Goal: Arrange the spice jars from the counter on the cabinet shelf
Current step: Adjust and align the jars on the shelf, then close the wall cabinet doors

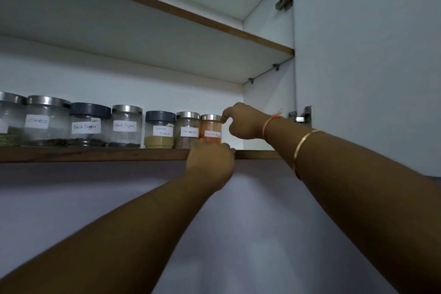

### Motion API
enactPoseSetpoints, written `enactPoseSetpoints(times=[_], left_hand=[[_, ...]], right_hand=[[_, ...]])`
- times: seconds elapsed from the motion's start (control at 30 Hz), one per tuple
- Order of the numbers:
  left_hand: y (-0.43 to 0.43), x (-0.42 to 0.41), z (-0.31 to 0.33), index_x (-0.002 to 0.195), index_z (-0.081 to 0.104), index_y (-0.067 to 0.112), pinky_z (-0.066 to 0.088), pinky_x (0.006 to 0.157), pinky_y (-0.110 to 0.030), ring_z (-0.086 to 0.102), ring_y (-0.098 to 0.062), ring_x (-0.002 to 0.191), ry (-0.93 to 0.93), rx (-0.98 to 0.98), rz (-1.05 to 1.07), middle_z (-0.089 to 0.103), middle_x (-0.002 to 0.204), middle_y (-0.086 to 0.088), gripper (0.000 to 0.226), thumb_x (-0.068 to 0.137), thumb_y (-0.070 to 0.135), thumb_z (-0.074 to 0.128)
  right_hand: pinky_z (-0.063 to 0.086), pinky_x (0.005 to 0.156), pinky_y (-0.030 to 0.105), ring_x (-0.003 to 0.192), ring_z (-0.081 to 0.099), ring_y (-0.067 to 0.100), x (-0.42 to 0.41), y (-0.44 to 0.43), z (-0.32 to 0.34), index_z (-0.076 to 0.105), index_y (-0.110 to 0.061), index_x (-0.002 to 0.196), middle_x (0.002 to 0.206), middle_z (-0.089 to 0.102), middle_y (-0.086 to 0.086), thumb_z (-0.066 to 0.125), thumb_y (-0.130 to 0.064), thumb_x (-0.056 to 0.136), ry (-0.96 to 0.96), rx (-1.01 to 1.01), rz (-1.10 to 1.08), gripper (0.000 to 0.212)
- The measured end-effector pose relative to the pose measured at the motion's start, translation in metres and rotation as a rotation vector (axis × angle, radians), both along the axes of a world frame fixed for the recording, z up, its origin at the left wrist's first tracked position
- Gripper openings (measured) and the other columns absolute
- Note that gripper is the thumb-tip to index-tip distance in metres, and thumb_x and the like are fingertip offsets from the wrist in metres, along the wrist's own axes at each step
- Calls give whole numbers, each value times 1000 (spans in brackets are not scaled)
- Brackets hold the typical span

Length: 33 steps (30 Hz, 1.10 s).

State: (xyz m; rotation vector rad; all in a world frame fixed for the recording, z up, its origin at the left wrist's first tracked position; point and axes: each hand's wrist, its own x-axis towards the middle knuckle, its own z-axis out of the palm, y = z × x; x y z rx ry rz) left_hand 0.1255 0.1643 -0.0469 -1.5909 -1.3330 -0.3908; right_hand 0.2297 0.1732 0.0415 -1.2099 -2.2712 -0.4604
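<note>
Head view (upward) near shelf (95,154)

Leftmost jar (9,119) — edge-cropped (label unreadable)

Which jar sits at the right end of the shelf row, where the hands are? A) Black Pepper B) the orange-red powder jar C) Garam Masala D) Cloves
B: the orange-red powder jar is last in the row, right of the Cinnamon jar, with the right hand at its lid and the left hand at its base.
</note>
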Motion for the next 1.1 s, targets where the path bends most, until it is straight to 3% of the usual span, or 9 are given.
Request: enactPoseSetpoints(times=[0.2, 0.3, 0.37, 0.67, 1.1], left_hand=[[-54, 27, 6, 121, 47, 8, 44, 89, -36, 54, -28, 107, -467, -191, -291, 58, 116, -11, 35, 92, 28, 47], [-72, 50, 11, 135, 36, 4, 30, 110, -40, 41, -29, 125, -407, -246, -317, 46, 132, -14, 54, 90, 31, 48], [-85, 66, 14, 142, 27, 2, 19, 116, -42, 30, -30, 134, -359, -257, -343, 36, 142, -16, 64, 91, 34, 47], [-137, 139, 13, 148, 8, 3, 8, 119, -42, 7, -31, 145, -351, -264, -562, 11, 156, -18, 85, 87, 43, 54], [-192, 268, 29, 149, 3, 6, 3, 118, -42, 1, -31, 146, -320, -275, -763, 4, 158, -17, 97, 84, 56, 54]], right_hand=[[34, 104, 30, 131, 42, 26, 23, -63, -12, 49, -5, 135, 142, 47, 12, 43, -4, 92, 9, -36, -111, 43], [36, 103, 29, 130, 44, 25, 39, -91, -12, 49, -6, 135, 140, 49, 11, 46, -9, 94, 45, -36, -176, 41], [37, 101, 29, 127, 46, 24, 53, -110, -13, 49, -7, 134, 138, 51, 11, 45, -12, 95, 81, -19, -225, 39], [38, 94, 29, 122, 48, 29, 142, -194, -28, 43, -9, 137, 136, 47, 15, 44, -10, 91, 119, 70, -532, 46], [46, 96, 38, 115, 50, 34, 266, -262, -10, 48, -6, 130, 127, 51, 16, 46, -11, 91, 94, 271, -823, 39]])
